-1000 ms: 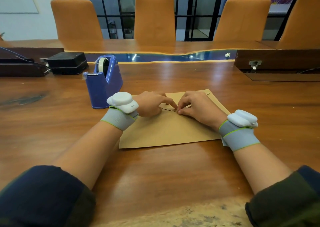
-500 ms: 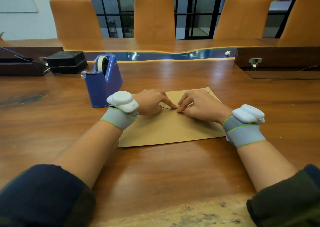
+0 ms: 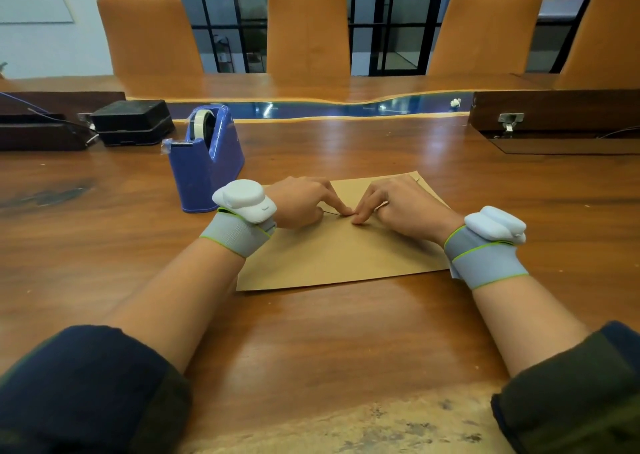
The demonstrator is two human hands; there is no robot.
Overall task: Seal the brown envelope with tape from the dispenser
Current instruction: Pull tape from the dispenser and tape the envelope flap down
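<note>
A brown envelope [image 3: 332, 253] lies flat on the wooden table in front of me. My left hand [image 3: 301, 201] rests on its upper left part with the fingers curled and the index fingertip pressing on the flap edge. My right hand [image 3: 401, 204] lies on the upper right part, its fingertips pressing the same edge, almost touching the left index finger. No tape strip is visible under the fingers. The blue tape dispenser [image 3: 206, 163] stands just left of the envelope, behind my left wrist, with a roll of tape in it and a short tape end at its cutter.
A black box [image 3: 133, 121] and a dark wooden tray [image 3: 38, 131] sit at the far left. A dark wooden box with a metal latch [image 3: 554, 118] stands at the far right. Orange chairs [image 3: 306, 28] line the far side of the table [image 3: 104, 246].
Both hands stay on the envelope's flap. The fingertips have drawn slightly closer together along the flap edge, and my right wrist has shifted a little outward to the right.
</note>
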